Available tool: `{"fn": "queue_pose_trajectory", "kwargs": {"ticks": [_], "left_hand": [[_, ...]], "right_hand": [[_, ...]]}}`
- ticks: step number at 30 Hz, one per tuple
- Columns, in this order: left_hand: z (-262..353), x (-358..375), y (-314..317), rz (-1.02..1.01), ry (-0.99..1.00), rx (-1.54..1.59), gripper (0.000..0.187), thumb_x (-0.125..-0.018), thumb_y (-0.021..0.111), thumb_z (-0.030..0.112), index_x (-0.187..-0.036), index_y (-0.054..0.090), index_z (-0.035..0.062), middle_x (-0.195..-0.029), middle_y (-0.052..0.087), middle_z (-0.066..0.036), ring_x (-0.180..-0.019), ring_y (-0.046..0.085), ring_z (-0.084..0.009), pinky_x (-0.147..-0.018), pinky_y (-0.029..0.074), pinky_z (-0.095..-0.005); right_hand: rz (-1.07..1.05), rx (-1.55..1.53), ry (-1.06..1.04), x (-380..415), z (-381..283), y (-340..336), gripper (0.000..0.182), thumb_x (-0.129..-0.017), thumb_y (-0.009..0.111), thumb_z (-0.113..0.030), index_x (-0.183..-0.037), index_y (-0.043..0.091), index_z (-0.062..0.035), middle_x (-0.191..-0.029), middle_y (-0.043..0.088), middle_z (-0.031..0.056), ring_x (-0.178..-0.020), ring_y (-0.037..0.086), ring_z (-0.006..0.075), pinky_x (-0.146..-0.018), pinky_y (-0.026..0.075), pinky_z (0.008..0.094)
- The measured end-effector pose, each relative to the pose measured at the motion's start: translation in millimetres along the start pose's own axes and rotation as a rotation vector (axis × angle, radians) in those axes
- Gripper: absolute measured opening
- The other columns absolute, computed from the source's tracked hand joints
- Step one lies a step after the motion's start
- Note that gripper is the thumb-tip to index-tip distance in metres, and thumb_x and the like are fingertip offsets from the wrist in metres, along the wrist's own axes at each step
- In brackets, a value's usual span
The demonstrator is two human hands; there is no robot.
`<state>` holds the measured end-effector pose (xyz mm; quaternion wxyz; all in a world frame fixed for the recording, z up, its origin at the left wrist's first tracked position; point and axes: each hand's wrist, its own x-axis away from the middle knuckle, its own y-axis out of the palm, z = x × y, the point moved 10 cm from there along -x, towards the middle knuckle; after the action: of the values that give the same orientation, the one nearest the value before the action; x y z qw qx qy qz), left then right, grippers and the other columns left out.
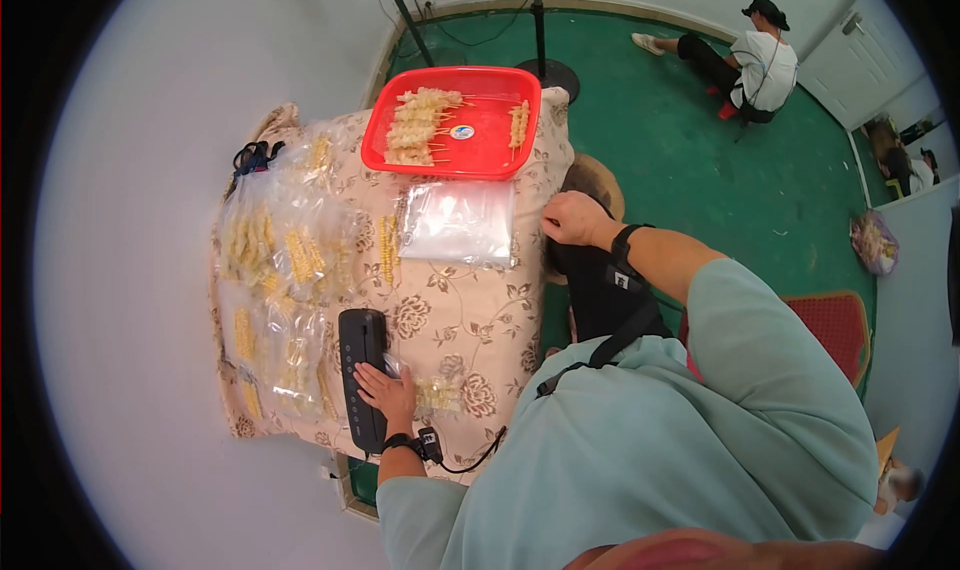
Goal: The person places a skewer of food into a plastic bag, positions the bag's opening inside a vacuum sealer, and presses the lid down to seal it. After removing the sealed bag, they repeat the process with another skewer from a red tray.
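Observation:
My left hand (388,393) lies with its fingers stretched out on the lid of a black vacuum sealer (362,345). A clear plastic bag (437,396) with pale yellow pieces in it reaches out from the sealer's near side, just beside my wrist. My right hand (575,218) is curled closed at my knee by the table's edge, apart from the bags, and no object shows in it. Close to it on the table lies a stack of clear flat bags (458,225). A loose corn skewer (387,250) is left of that stack.
A red tray (490,155) with several skewers stands at the table's far end. Filled bags (290,255) crowd the left side of the flowered tablecloth (470,310). Fan stands (540,30) rise behind. Another person (765,65) sits low on the green floor (660,110).

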<state>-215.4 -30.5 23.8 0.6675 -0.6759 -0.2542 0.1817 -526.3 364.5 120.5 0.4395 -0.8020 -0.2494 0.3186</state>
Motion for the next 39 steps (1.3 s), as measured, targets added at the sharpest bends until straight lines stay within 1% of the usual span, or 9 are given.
{"fn": "queue_pose_trajectory", "kwargs": {"ticks": [1,8,10,20,30,32,36,38,39], "left_hand": [[0,0,0,-0.006,-0.001,0.000,0.096,-0.087,0.049,0.053,-0.147,0.001,-0.0047,-0.156,0.001,-0.019,-0.144,0.000,-0.0339,-0.112,0.005,-0.0548],[0,2,-2,-0.028,-0.038,0.023,0.096,-0.086,0.050,0.052,-0.147,0.002,-0.0051,-0.156,0.001,-0.019,-0.144,0.000,-0.0347,-0.112,0.005,-0.0546],[3,2,-5,0.019,0.014,0.029,0.096,-0.086,0.051,0.051,-0.147,0.003,-0.0058,-0.156,0.002,-0.020,-0.144,0.000,-0.0347,-0.112,0.005,-0.0546],[3,1,-5,-0.022,-0.018,0.029,0.096,-0.087,0.048,0.053,-0.147,0.001,-0.0056,-0.156,-0.001,-0.019,-0.144,-0.002,-0.0334,-0.112,0.002,-0.0534],[4,2,-6,-0.010,-0.009,0.018,0.096,-0.087,0.050,0.051,-0.146,0.002,-0.0068,-0.156,0.000,-0.020,-0.144,-0.001,-0.0343,-0.112,0.004,-0.0537],[5,3,-9,0.066,0.036,0.003,0.095,-0.086,0.051,0.050,-0.146,0.005,-0.0071,-0.155,0.003,-0.021,-0.144,0.001,-0.0352,-0.112,0.005,-0.0546],[8,1,-14,0.031,0.024,0.072,0.095,-0.084,0.054,0.049,-0.146,0.009,-0.0072,-0.154,0.008,-0.023,-0.143,0.004,-0.0379,-0.111,0.006,-0.0565],[-4,-3,11,0.148,0.083,0.035,0.095,-0.083,0.055,0.051,-0.145,0.013,-0.0073,-0.153,0.013,-0.024,-0.142,0.008,-0.0410,-0.111,0.009,-0.0561],[3,-3,-2,0.084,0.041,-0.005,0.095,-0.082,0.055,0.051,-0.145,0.015,-0.0075,-0.152,0.015,-0.024,-0.141,0.010,-0.0408,-0.111,0.009,-0.0558]], "right_hand": [[0.046,-0.007,-0.028,1,-3,-4,0.020,-0.075,0.059,-0.017,-0.060,0.056,-0.0053,-0.064,0.057,0.0125,-0.066,0.058,0.0336,-0.063,0.047,0.0434],[-0.001,-0.002,-0.010,-1,-5,-4,0.020,-0.076,0.059,-0.018,-0.061,0.057,-0.0052,-0.066,0.058,0.0119,-0.067,0.058,0.0329,-0.064,0.048,0.0432],[-0.025,-0.025,0.032,-2,0,1,0.024,-0.077,0.055,-0.023,-0.064,0.062,-0.0037,-0.070,0.060,0.0145,-0.073,0.060,0.0345,-0.071,0.048,0.0441],[-0.017,-0.023,0.005,-2,-3,-2,0.023,-0.077,0.055,-0.020,-0.062,0.060,-0.0035,-0.068,0.060,0.0143,-0.071,0.060,0.0338,-0.070,0.048,0.0432],[-0.048,0.022,0.034,-2,-2,-2,0.024,-0.078,0.055,-0.021,-0.062,0.060,-0.0042,-0.068,0.060,0.0136,-0.071,0.060,0.0340,-0.070,0.048,0.0434],[-0.041,0.002,0.028,-2,-2,-2,0.023,-0.077,0.055,-0.022,-0.062,0.060,-0.0045,-0.068,0.060,0.0146,-0.070,0.060,0.0349,-0.068,0.049,0.0445],[-0.021,-0.042,0.039,-2,5,1,0.022,-0.075,0.057,-0.025,-0.064,0.063,-0.0065,-0.069,0.061,0.0158,-0.069,0.060,0.0367,-0.067,0.049,0.0455],[0.001,-0.024,0.121,-1,11,4,0.021,-0.075,0.057,-0.026,-0.067,0.064,-0.0083,-0.074,0.063,0.0143,-0.072,0.060,0.0368,-0.069,0.050,0.0450],[-0.018,0.016,0.090,0,13,10,0.021,-0.076,0.057,-0.027,-0.068,0.064,-0.0083,-0.075,0.063,0.0143,-0.073,0.061,0.0357,-0.068,0.050,0.0447]]}}
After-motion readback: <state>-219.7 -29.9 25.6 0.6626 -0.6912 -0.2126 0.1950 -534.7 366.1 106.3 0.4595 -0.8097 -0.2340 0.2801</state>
